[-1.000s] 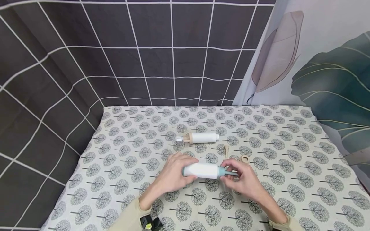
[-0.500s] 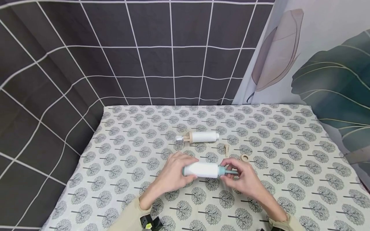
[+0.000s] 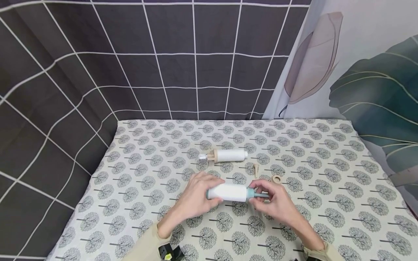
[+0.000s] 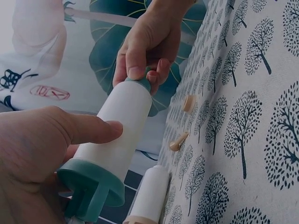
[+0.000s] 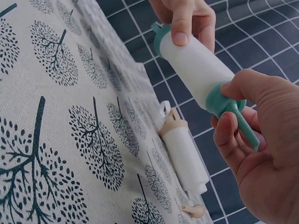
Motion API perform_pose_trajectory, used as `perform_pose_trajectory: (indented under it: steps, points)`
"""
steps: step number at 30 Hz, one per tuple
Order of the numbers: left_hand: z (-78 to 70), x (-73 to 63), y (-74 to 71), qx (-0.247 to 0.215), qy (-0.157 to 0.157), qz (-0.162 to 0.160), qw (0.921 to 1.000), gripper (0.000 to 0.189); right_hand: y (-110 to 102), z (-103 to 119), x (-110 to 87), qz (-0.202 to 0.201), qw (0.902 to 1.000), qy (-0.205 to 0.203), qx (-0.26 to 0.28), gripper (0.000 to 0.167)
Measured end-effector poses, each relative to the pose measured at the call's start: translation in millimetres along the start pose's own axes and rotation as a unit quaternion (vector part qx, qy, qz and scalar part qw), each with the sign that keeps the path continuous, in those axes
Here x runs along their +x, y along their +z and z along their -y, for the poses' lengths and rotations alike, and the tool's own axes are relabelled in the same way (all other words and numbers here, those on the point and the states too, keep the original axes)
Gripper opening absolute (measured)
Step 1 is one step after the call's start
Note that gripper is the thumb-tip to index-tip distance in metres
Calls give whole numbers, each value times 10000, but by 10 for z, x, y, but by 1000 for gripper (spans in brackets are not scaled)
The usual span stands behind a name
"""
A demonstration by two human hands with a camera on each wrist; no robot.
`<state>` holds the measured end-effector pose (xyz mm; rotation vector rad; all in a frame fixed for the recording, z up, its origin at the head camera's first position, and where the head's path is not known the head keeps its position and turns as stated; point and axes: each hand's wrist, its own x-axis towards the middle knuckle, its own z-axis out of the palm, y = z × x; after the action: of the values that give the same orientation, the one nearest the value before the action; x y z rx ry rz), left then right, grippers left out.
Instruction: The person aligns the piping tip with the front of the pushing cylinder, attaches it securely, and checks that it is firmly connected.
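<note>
Both hands hold one white cylindrical bottle [image 3: 230, 192] with teal ends, lying nearly level above the cloth. The left hand [image 3: 199, 194] grips its body near the left end, thumb along the side. In the left wrist view a pronged teal end piece [image 4: 96, 186] sticks out beyond that hand. At the other end the right hand [image 3: 272, 199] pinches the teal collar [image 5: 217, 98] between thumb and fingers. A thin teal nozzle [image 5: 247, 128] runs from the collar past the curled fingers. Parts of the bottle's left end are hidden by the left palm in the head view.
Behind the hands lies a similar white bottle [image 3: 230, 155] with a beige end and a clear tip. A small beige cone-shaped nozzle [image 3: 256, 169] and a beige ring [image 3: 276, 179] lie near the right hand. Tree-patterned cloth [image 3: 156, 217] covers the table; a dark gridded curtain [image 3: 173, 72] hangs behind.
</note>
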<state>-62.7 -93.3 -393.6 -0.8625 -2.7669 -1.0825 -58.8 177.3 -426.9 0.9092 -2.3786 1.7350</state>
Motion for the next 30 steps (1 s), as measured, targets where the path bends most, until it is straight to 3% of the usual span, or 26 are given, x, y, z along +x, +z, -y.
perform_pose_trajectory:
  steps: [25,30]
  points:
    - [9,-14,22,-28,103,-124,9999,48,37,21,3,-84,9988,469,117,25]
    - [18,-13,33,-157,70,-156,9997,47,47,-4,1,-195,9984,443,304,32]
